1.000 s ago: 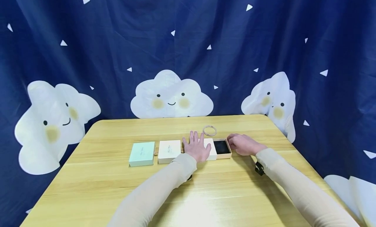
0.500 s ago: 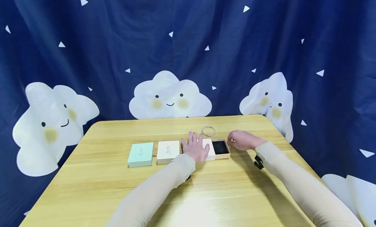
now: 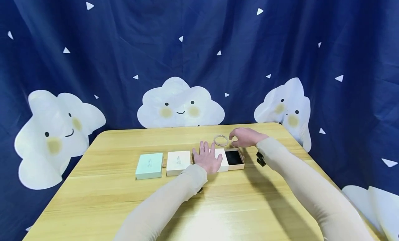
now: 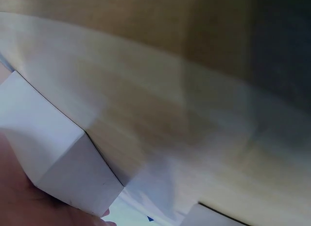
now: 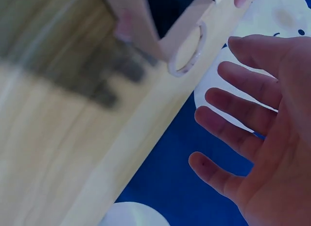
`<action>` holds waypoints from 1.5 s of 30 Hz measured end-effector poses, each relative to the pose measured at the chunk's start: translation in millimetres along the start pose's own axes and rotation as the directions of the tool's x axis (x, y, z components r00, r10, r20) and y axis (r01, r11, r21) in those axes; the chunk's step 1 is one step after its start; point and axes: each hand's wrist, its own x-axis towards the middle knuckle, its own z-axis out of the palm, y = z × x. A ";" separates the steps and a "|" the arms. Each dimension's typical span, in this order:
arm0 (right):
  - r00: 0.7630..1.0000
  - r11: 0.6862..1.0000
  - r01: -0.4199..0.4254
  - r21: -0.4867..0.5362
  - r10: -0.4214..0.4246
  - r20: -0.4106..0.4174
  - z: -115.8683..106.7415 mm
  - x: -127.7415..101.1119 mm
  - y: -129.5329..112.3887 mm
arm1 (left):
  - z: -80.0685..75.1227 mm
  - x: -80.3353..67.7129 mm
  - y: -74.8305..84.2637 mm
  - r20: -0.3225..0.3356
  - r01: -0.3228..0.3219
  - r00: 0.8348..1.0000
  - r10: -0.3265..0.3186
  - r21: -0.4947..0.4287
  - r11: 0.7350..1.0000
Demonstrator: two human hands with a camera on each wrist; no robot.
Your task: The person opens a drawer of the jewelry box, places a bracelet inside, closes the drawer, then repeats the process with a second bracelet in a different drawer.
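My left hand point(image 3: 207, 162) lies with spread fingers on top of a white box point(image 3: 222, 159), covering its left part. From the box's right end a drawer point(image 3: 233, 157) with a dark lining is pulled out. My right hand point(image 3: 246, 137) is above the table, just right of a pale bangle point(image 3: 220, 140) lying behind the box. In the right wrist view its fingers point(image 5: 243, 112) are apart and loosely bent, holding nothing, and the bangle point(image 5: 187, 53) shows past the drawer corner. The left wrist view shows the box's white side point(image 4: 77, 172) against the left palm.
Left of my left hand, a second white box point(image 3: 178, 162) and a mint green box point(image 3: 149, 165) stand in the same row on the wooden table point(image 3: 93, 199). Behind the table's far edge hangs a dark blue curtain point(image 3: 199, 36) with cloud prints.
My right hand has left the drawer's right end and moved back and to the left, close to the bangle. The left hand stays on the box.
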 end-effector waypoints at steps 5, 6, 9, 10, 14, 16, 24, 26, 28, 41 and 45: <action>0.999 1.000 -0.019 0.014 0.019 0.026 -2.1 20.8 -4.9 | -0.5 -0.7 -0.9 -0.004 0.000 1.000 0.000 -0.003 1.000; 0.999 0.999 -0.028 0.023 0.027 0.037 -2.2 24.1 -5.8 | -0.9 -1.2 -1.0 -0.003 -0.001 1.000 0.001 -0.003 1.000; 0.997 0.998 -0.034 0.045 0.031 0.069 -1.6 32.4 -7.3 | -2.1 -2.6 -1.2 0.000 -0.002 1.000 0.002 -0.001 1.000; 0.996 0.998 -0.036 0.050 0.032 0.080 -1.5 34.9 -7.7 | -2.4 -3.0 -1.2 -0.003 -0.003 1.000 0.003 -0.001 1.000; 0.993 0.998 -0.040 0.054 0.034 0.109 0.6 43.9 -8.1 | -2.5 -3.6 -1.2 -0.008 -0.001 1.000 0.001 0.008 1.000; 0.992 0.997 -0.052 0.055 0.045 0.120 2.3 47.9 -7.1 | -2.5 -3.9 -1.1 -0.015 -0.001 1.000 0.001 0.013 1.000; 0.984 0.992 -0.096 0.083 0.082 0.157 10.0 59.2 -2.7 | -4.1 -7.4 0.3 -0.032 0.002 0.999 -0.002 0.021 1.000; 0.982 0.991 -0.103 0.090 0.087 0.168 13.4 61.7 -1.0 | -4.3 -8.4 1.1 -0.035 0.000 0.999 0.001 0.020 1.000; 0.981 0.990 -0.102 0.095 0.084 0.176 16.5 66.2 0.3 | -3.7 -8.5 0.3 -0.032 0.001 0.999 -0.001 0.023 1.000; 0.972 0.977 -0.154 0.146 0.123 0.199 46.1 93.4 15.6 | -4.8 -11.6 1.5 -0.039 0.007 0.999 -0.005 0.043 0.999; 0.961 0.960 -0.198 0.199 0.150 0.231 49.9 97.2 13.3 | -4.0 -10.3 0.9 -0.037 0.005 0.999 -0.004 0.044 0.999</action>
